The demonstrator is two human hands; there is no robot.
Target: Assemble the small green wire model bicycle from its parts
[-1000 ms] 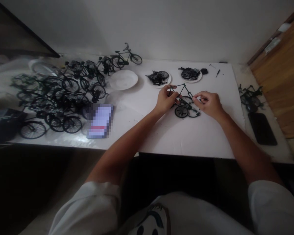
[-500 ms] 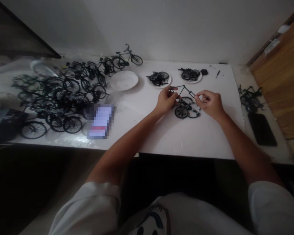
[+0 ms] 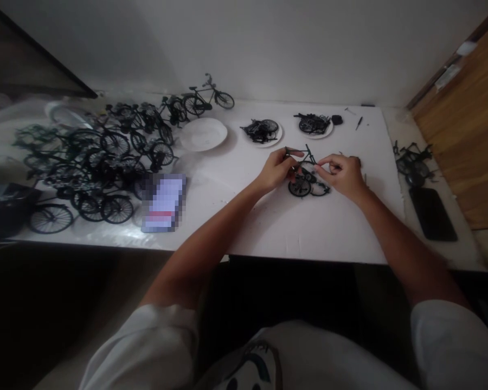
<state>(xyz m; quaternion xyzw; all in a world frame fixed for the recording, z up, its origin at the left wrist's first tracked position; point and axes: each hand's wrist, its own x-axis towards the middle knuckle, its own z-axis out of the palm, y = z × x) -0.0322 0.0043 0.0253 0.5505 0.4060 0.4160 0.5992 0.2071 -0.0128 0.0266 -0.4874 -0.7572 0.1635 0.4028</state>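
A small dark green bicycle frame (image 3: 309,153) is held above the white board between my hands. The fingers of my left hand (image 3: 279,169) are wrapped round its left end. My right hand (image 3: 341,172) pinches at its lower right end; whether a tiny part is also between those fingertips is too small to tell. Just below the hands, a small spoked black wheel (image 3: 299,186) lies on the board beside a curved dark part (image 3: 320,189). Some of these loose parts are partly hidden by my fingers.
Several small model bicycles (image 3: 117,143) crowd the left side, near a blurred phone (image 3: 165,203). A white plate (image 3: 204,134) stands beside two plates of dark parts (image 3: 261,130) (image 3: 314,124). At the right lie a thin black tool (image 3: 359,123), more bicycle parts (image 3: 413,162) and a black phone (image 3: 433,214).
The bicycle frame has turned in my left hand, so its front end points more upright. My right hand has moved slightly left, closer to my left hand. The view has shifted a little.
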